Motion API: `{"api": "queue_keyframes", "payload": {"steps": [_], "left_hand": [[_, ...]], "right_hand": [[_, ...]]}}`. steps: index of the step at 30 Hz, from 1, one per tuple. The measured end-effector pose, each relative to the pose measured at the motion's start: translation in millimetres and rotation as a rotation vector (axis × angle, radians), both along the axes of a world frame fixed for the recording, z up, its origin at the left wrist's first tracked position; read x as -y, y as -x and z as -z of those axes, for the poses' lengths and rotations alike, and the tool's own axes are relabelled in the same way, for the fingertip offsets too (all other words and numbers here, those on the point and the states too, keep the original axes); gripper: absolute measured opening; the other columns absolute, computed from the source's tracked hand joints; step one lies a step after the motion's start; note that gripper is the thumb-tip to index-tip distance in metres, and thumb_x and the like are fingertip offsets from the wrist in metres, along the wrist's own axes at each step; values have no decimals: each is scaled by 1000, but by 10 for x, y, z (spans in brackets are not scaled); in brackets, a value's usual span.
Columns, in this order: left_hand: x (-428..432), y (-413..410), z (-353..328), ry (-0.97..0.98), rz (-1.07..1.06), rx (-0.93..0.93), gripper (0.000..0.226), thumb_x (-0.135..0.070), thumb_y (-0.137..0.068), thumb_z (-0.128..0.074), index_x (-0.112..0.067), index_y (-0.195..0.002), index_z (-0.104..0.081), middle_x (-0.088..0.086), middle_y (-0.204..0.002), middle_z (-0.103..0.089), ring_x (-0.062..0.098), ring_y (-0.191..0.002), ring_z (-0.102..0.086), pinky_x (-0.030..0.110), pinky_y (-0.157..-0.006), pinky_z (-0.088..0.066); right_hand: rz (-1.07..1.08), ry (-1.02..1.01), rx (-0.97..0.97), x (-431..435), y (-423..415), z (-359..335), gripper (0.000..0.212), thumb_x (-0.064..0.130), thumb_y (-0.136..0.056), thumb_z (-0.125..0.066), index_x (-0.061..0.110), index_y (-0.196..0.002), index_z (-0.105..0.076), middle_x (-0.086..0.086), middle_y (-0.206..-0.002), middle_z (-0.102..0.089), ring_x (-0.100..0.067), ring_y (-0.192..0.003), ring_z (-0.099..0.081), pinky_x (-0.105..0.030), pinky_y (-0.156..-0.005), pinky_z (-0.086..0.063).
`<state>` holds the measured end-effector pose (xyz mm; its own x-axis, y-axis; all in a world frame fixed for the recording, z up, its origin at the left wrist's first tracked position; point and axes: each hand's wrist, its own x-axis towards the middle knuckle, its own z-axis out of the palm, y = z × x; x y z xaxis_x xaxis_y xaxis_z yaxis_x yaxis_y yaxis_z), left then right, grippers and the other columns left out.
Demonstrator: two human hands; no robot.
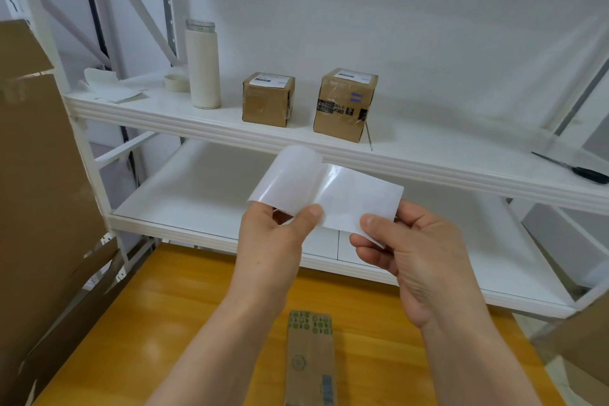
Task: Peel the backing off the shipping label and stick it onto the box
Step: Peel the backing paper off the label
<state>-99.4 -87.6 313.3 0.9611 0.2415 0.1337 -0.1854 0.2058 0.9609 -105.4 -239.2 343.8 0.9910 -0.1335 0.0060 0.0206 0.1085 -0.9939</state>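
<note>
I hold a white shipping label (pixel 359 198) up in front of the shelves, its blank side toward me. My left hand (pixel 275 237) pinches a curled, glossy sheet (pixel 286 181) that is peeling away from the label's left end. My right hand (pixel 412 254) pinches the label's lower right corner between thumb and fingers. Below my hands, a narrow brown cardboard box (pixel 309 359) with green print lies on the yellow wooden table (pixel 184 313).
Two small brown boxes (pixel 267 99) (pixel 344 104) with labels on top stand on the white shelf (pixel 230 128), beside a white bottle (pixel 202 64), a tape roll (pixel 175 82) and loose paper sheets (pixel 110 86). Scissors (pixel 580 170) lie far right. A large cardboard box (pixel 39 175) stands left.
</note>
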Motion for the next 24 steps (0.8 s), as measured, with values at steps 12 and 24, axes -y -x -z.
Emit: {"api": "queue_keyframes", "payload": {"steps": [12, 24], "left_hand": [[-60, -51, -7, 148, -84, -33, 16, -16, -96, -63, -30, -103, -68, -12, -91, -75, 12, -96, -71, 30, -80, -61], [-104, -90, 63, 111, -151, 3, 16, -20, -95, -64, -32, -104, -69, -14, -99, -77, 4, -100, -70, 22, -84, -55]], "right_hand": [[-11, 4, -12, -1, -18, 23, 24, -1, -86, -70, 18, -98, -73, -3, -81, -80, -18, -64, -76, -21, -53, -58], [-15, 8, -39, -39, -33, 61, 22, -1, -86, -70, 17, -99, -73, -2, -79, -80, -18, -63, -76, -22, -54, -58]]}}
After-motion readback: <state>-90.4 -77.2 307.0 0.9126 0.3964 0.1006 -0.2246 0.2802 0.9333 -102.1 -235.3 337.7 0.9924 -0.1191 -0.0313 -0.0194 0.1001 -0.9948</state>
